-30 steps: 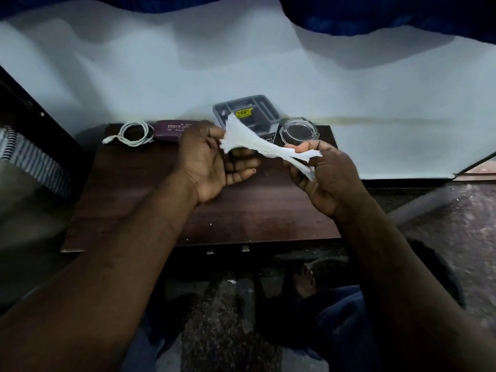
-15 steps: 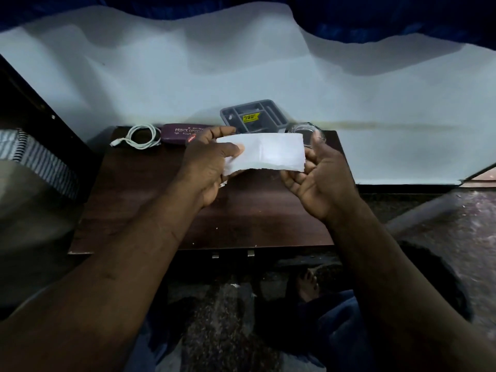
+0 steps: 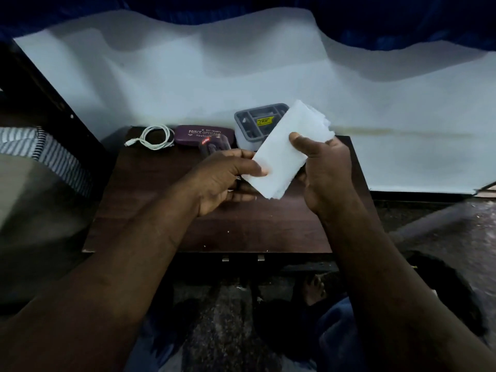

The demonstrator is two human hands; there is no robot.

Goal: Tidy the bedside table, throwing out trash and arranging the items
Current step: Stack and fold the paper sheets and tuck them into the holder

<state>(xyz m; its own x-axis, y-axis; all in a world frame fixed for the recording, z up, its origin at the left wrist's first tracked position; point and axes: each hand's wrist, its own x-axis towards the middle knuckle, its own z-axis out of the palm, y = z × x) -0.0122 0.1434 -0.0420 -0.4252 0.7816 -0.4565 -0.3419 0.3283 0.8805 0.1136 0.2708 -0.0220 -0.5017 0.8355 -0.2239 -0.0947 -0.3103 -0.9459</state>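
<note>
A white folded tissue (image 3: 284, 149) with ragged edges is held tilted above the dark wooden bedside table (image 3: 161, 210). My left hand (image 3: 225, 181) pinches its lower left corner. My right hand (image 3: 324, 173) grips its right side, thumb on top. Along the table's back edge lie a coiled white cable (image 3: 154, 136), a purple spectacle case (image 3: 202, 134), a small transparent pack with a red label (image 3: 214, 146) and a grey compartment tray (image 3: 255, 123) with a yellow sticker, partly hidden by the tissue.
A white sheet (image 3: 268, 76) rises behind the table. A striped cloth (image 3: 40, 151) lies at the left. Below the table's front edge are a speckled floor (image 3: 228, 318) and a bare foot (image 3: 314, 288).
The tissue went from stretched and twisted between both hands, to flat and level, to tilted with its right end raised. The glass jar behind it is now hidden.
</note>
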